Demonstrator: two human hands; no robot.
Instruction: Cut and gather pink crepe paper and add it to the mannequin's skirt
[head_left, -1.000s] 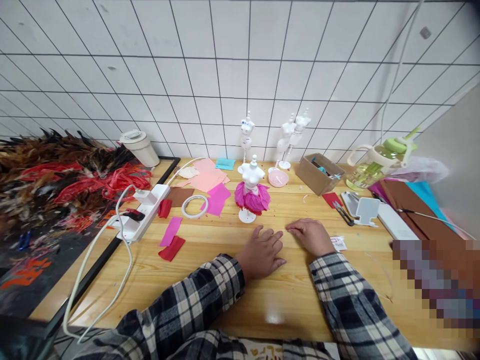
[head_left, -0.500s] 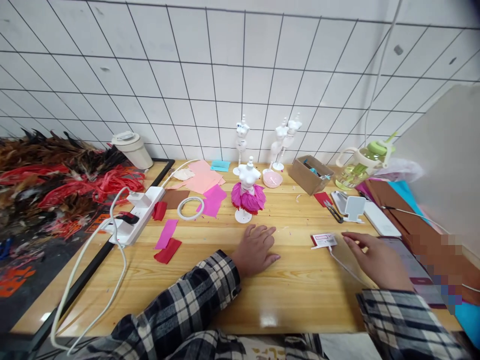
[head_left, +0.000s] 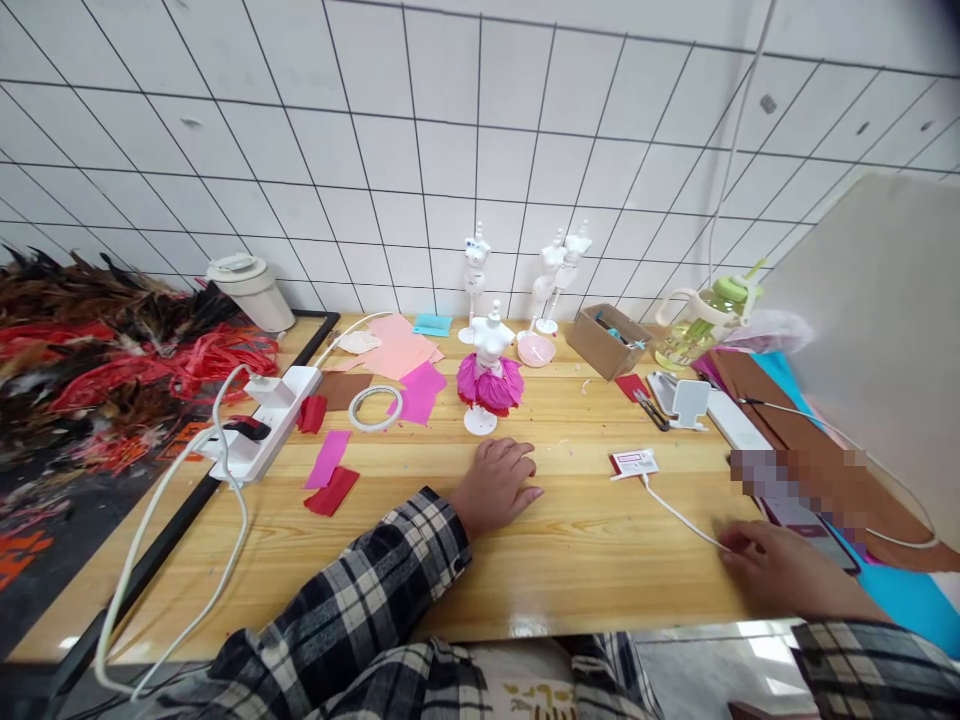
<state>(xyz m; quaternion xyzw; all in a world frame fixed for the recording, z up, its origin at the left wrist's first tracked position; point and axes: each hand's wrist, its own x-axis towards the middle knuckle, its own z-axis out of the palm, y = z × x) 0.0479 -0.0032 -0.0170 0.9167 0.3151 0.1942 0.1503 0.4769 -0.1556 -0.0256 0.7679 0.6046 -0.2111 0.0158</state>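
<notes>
My left hand (head_left: 495, 485) rests on the wooden table with fingers spread, holding nothing. Just beyond it stands a small white dress-form mannequin (head_left: 493, 340) on a round base, wearing a ruffled magenta paper skirt (head_left: 490, 384) with a red lower edge. My right hand (head_left: 784, 568), slightly blurred, is low at the right edge of the table. Its fingers are curled in at the white cable (head_left: 682, 517), whose further run is hidden by the hand. That cable leads to a small white-labelled device (head_left: 634, 462). A phone (head_left: 806, 525) lies beside this hand.
Left are a power strip (head_left: 266, 430), a tape roll (head_left: 375, 409), paper pieces (head_left: 330, 460) and feathers (head_left: 142, 370). Behind stand more mannequins (head_left: 475, 270), a pink bowl (head_left: 536, 349) and a cardboard box (head_left: 607, 342). Right are snips (head_left: 651, 408), a phone stand (head_left: 690, 404) and a bottle (head_left: 697, 325).
My right hand has moved toward me and to the right, from beside the small device down to the cable. My left hand stays on the table. The view has shifted slightly.
</notes>
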